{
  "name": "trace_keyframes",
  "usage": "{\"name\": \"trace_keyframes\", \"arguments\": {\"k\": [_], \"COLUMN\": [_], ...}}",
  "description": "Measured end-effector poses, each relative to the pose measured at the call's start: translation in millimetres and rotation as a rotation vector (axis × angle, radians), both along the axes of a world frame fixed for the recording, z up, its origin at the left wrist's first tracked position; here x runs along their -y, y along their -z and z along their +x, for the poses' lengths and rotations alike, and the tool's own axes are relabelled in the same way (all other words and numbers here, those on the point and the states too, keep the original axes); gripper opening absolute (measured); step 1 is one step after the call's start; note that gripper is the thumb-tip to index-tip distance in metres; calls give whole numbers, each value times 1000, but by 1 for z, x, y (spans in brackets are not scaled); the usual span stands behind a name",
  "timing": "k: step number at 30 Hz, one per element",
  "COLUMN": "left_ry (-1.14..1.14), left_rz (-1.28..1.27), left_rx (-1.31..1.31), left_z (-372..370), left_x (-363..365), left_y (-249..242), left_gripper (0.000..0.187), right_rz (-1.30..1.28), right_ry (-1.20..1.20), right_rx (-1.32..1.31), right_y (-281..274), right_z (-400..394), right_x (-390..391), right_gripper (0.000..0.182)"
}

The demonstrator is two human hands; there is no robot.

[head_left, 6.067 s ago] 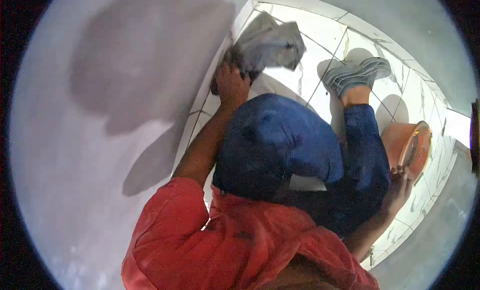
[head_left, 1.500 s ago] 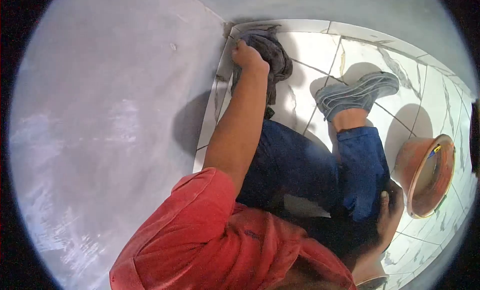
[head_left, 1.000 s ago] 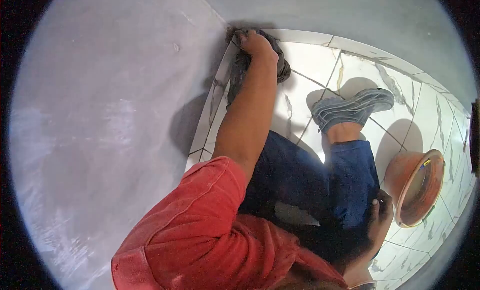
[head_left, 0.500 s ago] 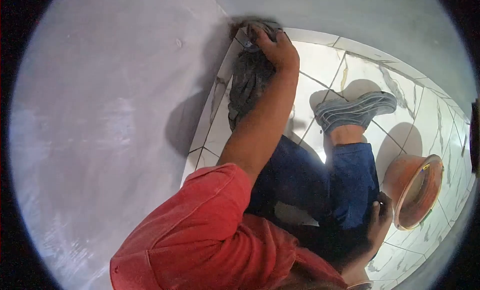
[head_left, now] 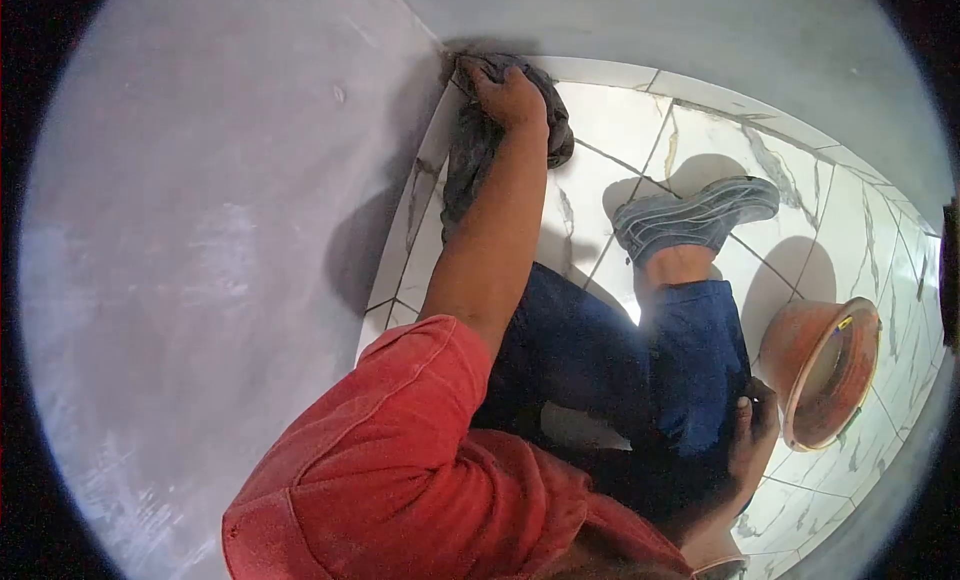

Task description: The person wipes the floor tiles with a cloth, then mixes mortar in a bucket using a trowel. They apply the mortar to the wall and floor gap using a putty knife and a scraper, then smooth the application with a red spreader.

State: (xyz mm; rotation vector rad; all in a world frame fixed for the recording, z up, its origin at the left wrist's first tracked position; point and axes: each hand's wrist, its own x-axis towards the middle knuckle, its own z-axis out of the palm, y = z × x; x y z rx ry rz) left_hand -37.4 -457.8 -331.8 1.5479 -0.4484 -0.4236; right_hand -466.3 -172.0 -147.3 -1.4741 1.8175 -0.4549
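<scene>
My left hand [head_left: 513, 102] is closed on a dark, wrinkled cloth [head_left: 473, 170] in the corner where two walls meet the tiled floor. The cloth bunches around my fingers, spreads to the right of my wrist and hangs down along the left skirting tiles. Part of it is hidden under my forearm. My right hand [head_left: 752, 442] rests against my dark blue trouser leg [head_left: 695, 370], with its fingers loosely bent and nothing visible in them. A reddish-orange bucket [head_left: 787, 360] stands just beyond my right hand.
Grey walls [head_left: 220, 230] rise on the left and at the top, with low skirting tiles [head_left: 600, 73] along their base. White marbled floor tiles [head_left: 610, 120] have dark joints. My grey shoe [head_left: 690, 218] is on them. Another container's rim [head_left: 718, 560] shows at the bottom.
My left hand has shifted slightly left and down in view, and the cloth now bulges out to its right. The view has drifted a little; my right hand stays at my leg.
</scene>
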Motion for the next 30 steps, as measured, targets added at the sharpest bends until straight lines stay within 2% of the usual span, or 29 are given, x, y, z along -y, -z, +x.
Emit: {"name": "trace_keyframes", "arguments": {"k": [3, 6, 8, 11, 15, 17, 19, 20, 21, 22, 23, 25, 27, 30], "left_ry": [-22, -13, 29, 22, 48, 116, 362, 369, 530, 580, 631, 425, 568, 528], "left_rz": [-83, -48, -143, -163, -94, 81, 131, 151, 202, 392, 583, 875, 1122, 1127], "left_rx": [51, -70, -206, -290, -142, 114, 298, 358, 326, 448, 571, 889, 785, 724], "left_z": [1, -3, -11, -14, -14, -26, -46, -75, -84, -86, -85, -85, -67, -34], "left_x": [3, -3, -10, -7, -7, -11, -13, -30, -36, -40, -46, -66, -78, -74], "left_y": [3, -8, -26, -22, -4, 4, 9, -10, -20, -28, -34, -41, -43, 7], "left_gripper": [72, 71, 72, 73, 71, 67, 59, 53, 55, 62, 70, 82, 86, 80], "right_rz": [9, 5, -3, 5, 28, 39, 36, 38, 37, 36, 41, 38, 76, 41], "right_ry": [37, 60, 49, 63, 94, 107, 75, 82, 78, 79, 99, 60, 154, 200], "right_rx": [14, 31, 33, 36, 43, 52, 10, 7, 23, 36, 28, -27, -30, 74], "right_y": [5, 4, 3, 4, 2, 1, -3, -3, -2, -2, -4, -4, 2, -1], "right_z": [-1, 2, 2, 2, 2, 5, 7, 7, 5, 4, 3, 3, 2, 9], "right_x": [-2, -1, -1, -2, -2, -1, 2, 1, 0, -1, -1, -1, -4, -2], "right_gripper": [32, 31, 30, 32, 30, 29, 32, 32, 41, 50, 50, 49, 47, 38]}}
